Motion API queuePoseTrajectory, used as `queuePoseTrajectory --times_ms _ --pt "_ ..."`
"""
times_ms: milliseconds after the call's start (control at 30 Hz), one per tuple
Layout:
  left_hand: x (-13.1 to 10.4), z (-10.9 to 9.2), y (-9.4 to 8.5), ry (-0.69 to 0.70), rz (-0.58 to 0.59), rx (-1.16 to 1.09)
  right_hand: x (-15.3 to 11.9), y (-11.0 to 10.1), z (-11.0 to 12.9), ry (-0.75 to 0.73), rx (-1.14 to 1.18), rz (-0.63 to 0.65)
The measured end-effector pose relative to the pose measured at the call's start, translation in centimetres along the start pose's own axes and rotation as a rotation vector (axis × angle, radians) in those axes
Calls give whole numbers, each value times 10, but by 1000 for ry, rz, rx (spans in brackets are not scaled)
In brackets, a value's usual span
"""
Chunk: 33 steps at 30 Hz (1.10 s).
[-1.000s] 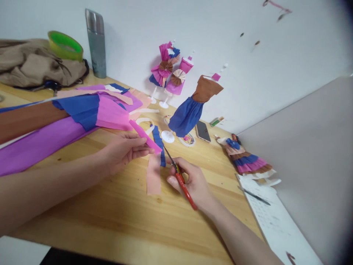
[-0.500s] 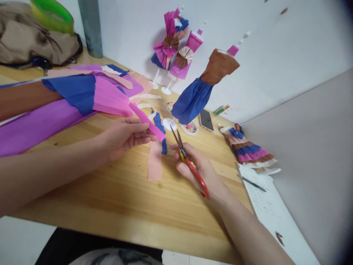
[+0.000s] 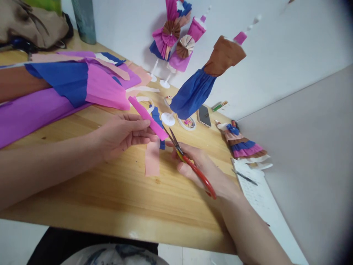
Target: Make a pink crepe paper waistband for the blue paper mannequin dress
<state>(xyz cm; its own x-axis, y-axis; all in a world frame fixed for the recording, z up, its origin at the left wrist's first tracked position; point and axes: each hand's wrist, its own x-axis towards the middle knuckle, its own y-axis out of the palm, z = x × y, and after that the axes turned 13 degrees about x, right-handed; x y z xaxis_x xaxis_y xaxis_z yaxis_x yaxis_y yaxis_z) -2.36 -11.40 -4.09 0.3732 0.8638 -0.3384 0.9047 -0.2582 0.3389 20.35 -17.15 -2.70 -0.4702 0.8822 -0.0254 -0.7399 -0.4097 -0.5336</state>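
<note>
On the far left lie big crepe paper sheets, purple, blue and pink, spread flat on the wooden table. They are well away from the cut, so leave them be.

Your left hand pinches a pink paper strip between thumb and fingers. The strip sticks up and out over the table, slanting down to the right. Hold it firm and a little tight, so it does not flop when the blades close. Keep your fingertips back from the strip's lower end.

Under that end, a peach paper piece and a blue paper strip lie flat on the table. Lift the pink strip clear of them, or you might snip them too.

Your right hand is wrapped around the red-handled scissors. The blades are a little apart and their tips sit just at the lower end of the pink strip. Slide the paper deep between the blades and close them slowly for a clean edge.

Behind stands a blue and brown paper dress on a stand. Keep your elbow away from it.
</note>
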Motion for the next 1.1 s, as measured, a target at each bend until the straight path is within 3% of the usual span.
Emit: queuePoseTrajectory --times_ms 300,1100 --pt "0 -2 0 -1 8 29 3 0 14 72 42 77" --pt "1 2 0 5 29 77 2 5 4 107 94 71"
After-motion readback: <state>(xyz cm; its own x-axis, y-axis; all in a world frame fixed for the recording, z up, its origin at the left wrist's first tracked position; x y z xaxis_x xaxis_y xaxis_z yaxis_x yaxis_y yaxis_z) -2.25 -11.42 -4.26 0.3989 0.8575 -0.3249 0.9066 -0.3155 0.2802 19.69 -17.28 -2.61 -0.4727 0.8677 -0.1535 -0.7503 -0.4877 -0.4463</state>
